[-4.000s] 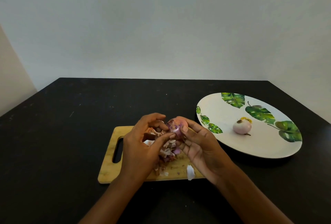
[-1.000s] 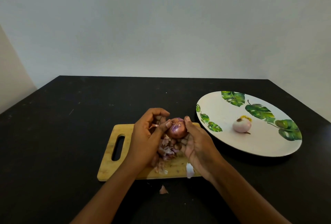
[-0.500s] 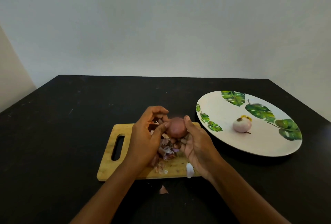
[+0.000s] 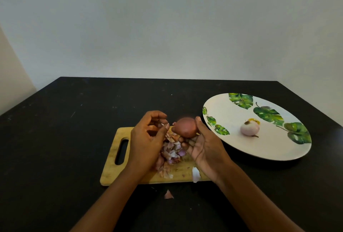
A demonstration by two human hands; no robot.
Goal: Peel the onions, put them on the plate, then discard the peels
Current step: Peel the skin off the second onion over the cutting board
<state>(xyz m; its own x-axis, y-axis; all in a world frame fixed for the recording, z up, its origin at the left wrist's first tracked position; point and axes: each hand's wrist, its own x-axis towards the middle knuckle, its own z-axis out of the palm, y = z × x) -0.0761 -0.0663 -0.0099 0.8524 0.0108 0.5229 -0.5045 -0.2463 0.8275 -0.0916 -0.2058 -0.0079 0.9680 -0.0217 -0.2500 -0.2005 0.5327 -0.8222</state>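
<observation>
Onion [image 4: 185, 126] — round, red-brown, firm, likely slippery — sits gripped in right hand [image 4: 206, 150]; hold its ends. Left hand [image 4: 146, 139] pinches a papery flake [image 4: 163, 124].

Both forearms are stretched forward. The onion [image 4: 185, 126] is gripped in the right hand's [image 4: 206, 147] fingertips, and the left hand [image 4: 146, 139] is held beside it, fingers curled toward the thumb.

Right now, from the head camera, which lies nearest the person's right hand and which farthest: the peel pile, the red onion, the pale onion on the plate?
1. Red onion: held in the right hand itself.
2. Peel pile: on the cutting board, just left of that hand.
3. Pale onion: on the plate, off to the right.
</observation>
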